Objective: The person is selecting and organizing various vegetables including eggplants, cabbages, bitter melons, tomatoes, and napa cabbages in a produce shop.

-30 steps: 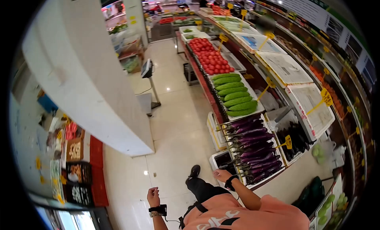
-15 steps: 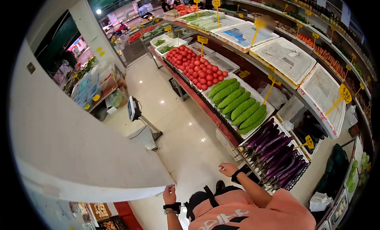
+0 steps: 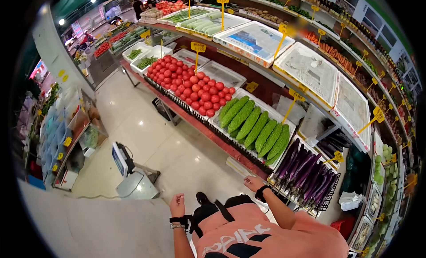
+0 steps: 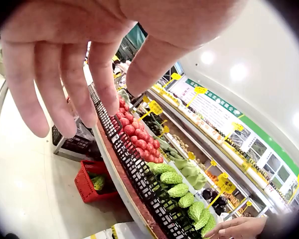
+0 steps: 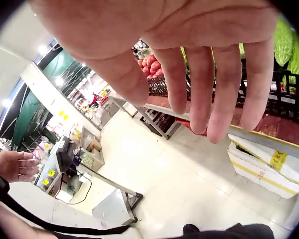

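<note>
In the head view the left hand (image 3: 177, 206) hangs in the air before the body, holding nothing. The right hand (image 3: 254, 183) is also empty, just left of the eggplants (image 3: 306, 174). Bitter melons (image 3: 255, 127) lie beyond it on the stand, and red tomatoes (image 3: 191, 87) fill the part further left. The left wrist view shows the left hand (image 4: 84, 55) with relaxed, slightly spread fingers. Fingers of the right hand (image 5: 204, 74) hang loose in the right wrist view, with nothing in them.
A scale (image 3: 135, 185) stands on the floor at the left, beside a pale wall or pillar (image 3: 97, 222). The stand's red edge (image 3: 199, 136) runs diagonally ahead. Foam trays (image 3: 306, 71) lie on an upper shelf. A red basket (image 4: 92, 181) sits beneath the stand.
The head view has turned, and the vegetable stand and scale now appear nearer and more to the left. Both hands stay empty, with relaxed fingers.
</note>
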{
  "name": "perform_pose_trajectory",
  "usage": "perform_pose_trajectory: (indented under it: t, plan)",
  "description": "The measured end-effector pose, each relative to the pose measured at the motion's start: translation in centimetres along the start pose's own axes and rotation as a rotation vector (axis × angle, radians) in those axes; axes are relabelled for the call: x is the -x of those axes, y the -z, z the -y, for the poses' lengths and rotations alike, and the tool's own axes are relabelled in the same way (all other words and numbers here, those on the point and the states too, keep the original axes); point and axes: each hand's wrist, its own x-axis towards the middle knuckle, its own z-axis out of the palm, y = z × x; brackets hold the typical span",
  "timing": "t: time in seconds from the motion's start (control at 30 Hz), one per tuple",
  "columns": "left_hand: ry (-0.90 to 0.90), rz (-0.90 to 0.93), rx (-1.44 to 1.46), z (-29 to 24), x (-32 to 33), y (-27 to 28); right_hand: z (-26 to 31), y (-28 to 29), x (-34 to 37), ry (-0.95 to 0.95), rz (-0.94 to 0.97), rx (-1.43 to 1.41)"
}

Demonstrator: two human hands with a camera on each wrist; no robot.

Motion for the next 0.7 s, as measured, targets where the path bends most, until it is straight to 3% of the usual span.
perform_pose_trajectory:
  t: [0.13,0.47,0.7]
  plan:
    - [-0.05,0.121,-0.021,-2.9,-8.7,1.9,2.7,1.2,-2.9,-0.109,-0.154,-0.021]
    - [-0.117,0.396,-0.168,-7.4,-22.4,-4.3,-1.6,4.3,-10.0,-0.516,-0.648,-0.224]
    - [-0.212,0.561,-0.185,-12.8,-29.4,-11.6,-2.3,6.4,-16.0,-0.523,-0.66,-0.279]
